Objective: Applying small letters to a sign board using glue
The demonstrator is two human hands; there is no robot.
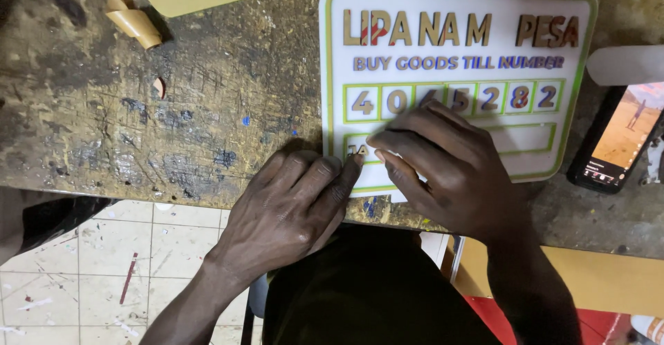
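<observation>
Pressing small gold cut-out letters [357,151] into lower slot of white sign board [443,82]: left hand [290,210] forefinger flat at 7 o'clock, right hand [443,172] fingertips closed at 4 o'clock, nearer. Letter row runs 9-to-3. Phone [615,141] at 3 o'clock.

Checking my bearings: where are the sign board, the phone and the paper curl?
sign board [553,13], head view, bare white upper right corner
phone [618,141], head view, lit screen
paper curl [135,25], head view, rolled end
</observation>
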